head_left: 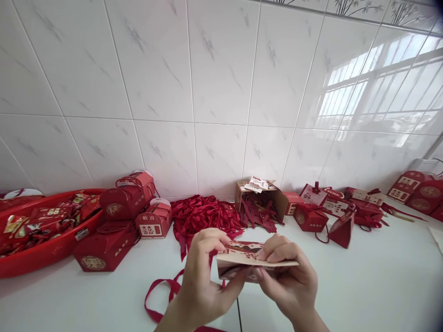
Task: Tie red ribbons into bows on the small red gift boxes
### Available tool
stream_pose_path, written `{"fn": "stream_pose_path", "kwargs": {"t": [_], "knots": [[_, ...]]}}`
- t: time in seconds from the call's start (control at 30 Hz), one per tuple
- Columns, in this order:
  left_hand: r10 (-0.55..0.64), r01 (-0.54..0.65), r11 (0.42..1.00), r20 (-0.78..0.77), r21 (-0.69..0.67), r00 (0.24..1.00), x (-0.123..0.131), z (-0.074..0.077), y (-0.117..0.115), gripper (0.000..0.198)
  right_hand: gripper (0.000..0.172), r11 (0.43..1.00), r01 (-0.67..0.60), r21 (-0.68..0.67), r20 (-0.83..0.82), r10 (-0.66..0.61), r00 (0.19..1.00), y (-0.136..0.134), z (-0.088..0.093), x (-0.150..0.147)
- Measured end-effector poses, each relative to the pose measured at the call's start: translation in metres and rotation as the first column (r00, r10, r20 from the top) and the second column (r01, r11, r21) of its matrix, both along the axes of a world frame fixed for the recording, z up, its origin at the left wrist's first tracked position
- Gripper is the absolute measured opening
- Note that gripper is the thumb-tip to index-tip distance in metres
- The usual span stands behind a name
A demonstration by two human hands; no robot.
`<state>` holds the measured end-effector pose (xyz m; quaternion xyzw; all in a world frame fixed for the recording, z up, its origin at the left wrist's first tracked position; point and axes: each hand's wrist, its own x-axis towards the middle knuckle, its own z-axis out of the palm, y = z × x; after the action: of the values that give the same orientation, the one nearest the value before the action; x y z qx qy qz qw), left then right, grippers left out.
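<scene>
Both my hands hold one flat, unfolded red and tan paper box blank (254, 260) just above the white counter (363, 286). My left hand (202, 276) pinches its left end, with fingers curled over the top edge. My right hand (289, 276) grips the right end, fingers folded over the card. A loose red ribbon (162, 295) loops on the counter under my left wrist. Behind the blank lies a heap of red ribbons (204, 214).
A red tray (41, 256) full of red packets sits at the left. Folded red gift boxes (128, 198) stand beside it. A brown carton (258, 198) on its side spills ribbons at the tiled wall. More red boxes (311, 216) lie to the right.
</scene>
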<state>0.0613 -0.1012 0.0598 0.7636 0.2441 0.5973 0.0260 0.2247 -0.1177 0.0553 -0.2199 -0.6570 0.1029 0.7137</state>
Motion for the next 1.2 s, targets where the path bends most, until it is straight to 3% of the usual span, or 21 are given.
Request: {"fn": "stream_pose_path", "kwargs": {"t": [0.07, 0.17, 0.23, 0.33, 0.43, 0.5, 0.6, 0.67, 0.8, 0.83, 0.93, 1.03, 1.2], "knots": [[0.046, -0.045, 0.999, -0.016, 0.012, 0.999, -0.010, 0.008, 0.002, 0.039, 0.022, 0.999, 0.036, -0.008, 0.002, -0.036, 0.999, 0.002, 0.000, 0.002], [0.075, -0.082, 0.996, -0.168, -0.032, 0.983, -0.029, 0.022, 0.004, 0.020, 0.022, 0.997, 0.078, -0.005, 0.023, -0.078, 0.997, 0.004, 0.002, 0.004], [0.014, -0.035, 0.996, -0.254, -0.077, 0.967, -0.042, 0.031, 0.004, 0.016, 0.021, 0.996, 0.086, 0.004, 0.062, -0.086, 0.994, 0.006, 0.003, 0.006], [-0.156, 0.131, 0.981, -0.174, -0.146, 0.972, -0.057, 0.037, -0.001, 0.011, 0.020, 0.998, 0.056, 0.015, 0.194, -0.058, 0.979, 0.007, 0.004, 0.008], [-0.244, 0.238, 0.957, -0.018, -0.167, 0.970, -0.059, 0.035, -0.007, 0.010, 0.021, 1.000, 0.015, -0.004, 0.337, -0.013, 0.941, 0.006, 0.002, 0.006], [-0.203, 0.224, 0.946, 0.114, -0.233, 0.973, -0.051, 0.030, -0.009, 0.009, 0.023, 1.000, -0.012, -0.021, 0.380, 0.020, 0.925, 0.004, -0.001, 0.003], [-0.126, 0.206, 0.918, 0.243, -0.338, 0.962, -0.037, 0.022, -0.008, 0.036, 0.026, 0.998, -0.065, -0.013, 0.420, 0.064, 0.905, 0.003, -0.006, -0.002], [-0.135, 0.199, 0.919, 0.201, -0.341, 0.970, -0.030, 0.019, -0.006, 0.044, 0.027, 0.997, -0.080, -0.006, 0.432, 0.075, 0.899, 0.003, -0.008, -0.003], [-0.192, 0.169, 0.905, -0.020, -0.390, 0.981, -0.030, 0.022, -0.007, 0.012, 0.024, 0.998, -0.070, -0.007, 0.416, 0.066, 0.907, 0.004, -0.007, 0.002], [-0.208, 0.174, 0.896, -0.040, -0.409, 0.977, -0.032, 0.023, -0.008, 0.014, 0.024, 0.998, -0.064, -0.006, 0.414, 0.061, 0.908, 0.003, -0.006, 0.004], [-0.246, 0.213, 0.886, -0.029, -0.412, 0.969, -0.033, 0.026, -0.009, 0.021, 0.023, 0.998, -0.061, -0.002, 0.413, 0.057, 0.909, 0.001, -0.003, 0.006], [-0.265, 0.236, 0.905, -0.035, -0.354, 0.964, -0.031, 0.025, -0.007, 0.017, 0.022, 0.997, -0.081, 0.006, 0.419, 0.071, 0.905, -0.001, -0.001, 0.004], [-0.151, 0.134, 0.946, -0.036, -0.295, 0.988, -0.028, 0.022, -0.001, 0.012, 0.023, 0.993, -0.113, -0.030, 0.413, 0.115, 0.904, -0.004, -0.001, 0.004]]}}
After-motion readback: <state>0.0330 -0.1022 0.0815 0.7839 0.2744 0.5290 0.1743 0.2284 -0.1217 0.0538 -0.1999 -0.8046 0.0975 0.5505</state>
